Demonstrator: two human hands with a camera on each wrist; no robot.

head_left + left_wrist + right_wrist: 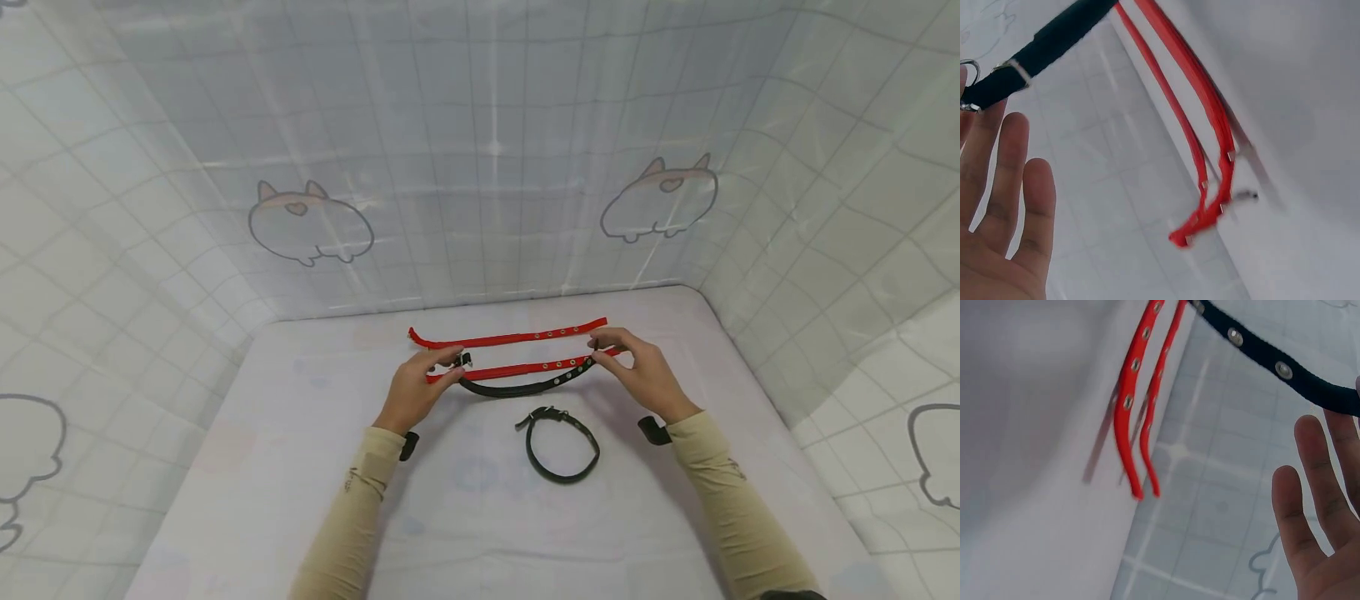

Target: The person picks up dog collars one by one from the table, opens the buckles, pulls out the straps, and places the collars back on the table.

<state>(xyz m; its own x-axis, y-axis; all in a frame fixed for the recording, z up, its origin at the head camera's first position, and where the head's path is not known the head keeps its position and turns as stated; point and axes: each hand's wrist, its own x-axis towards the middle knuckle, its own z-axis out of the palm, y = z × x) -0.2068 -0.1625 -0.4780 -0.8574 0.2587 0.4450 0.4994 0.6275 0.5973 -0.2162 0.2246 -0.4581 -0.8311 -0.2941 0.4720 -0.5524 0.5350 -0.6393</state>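
A black collar point(517, 390) with metal eyelets sags in a shallow curve between my two hands. My left hand point(412, 390) pinches its buckle end; in the left wrist view, the metal buckle and keeper show on the black strap point(1063, 40). My right hand point(647, 379) pinches the other end, beyond the row of eyelets point(1283, 370). Behind it, two red collars lie unfastened and roughly parallel, a far one point(495, 340) and a near one point(502, 372) partly hidden by my hands. Closer to me rests a second black collar point(564, 478), fastened into a loop.
A pale covered table point(465, 533) lies under everything. Behind it rises a grid-patterned curtain point(480, 225) with cartoon animal drawings, and similar sheets stand at the left and right. Dark bands point(655, 431) sit at both wrists.
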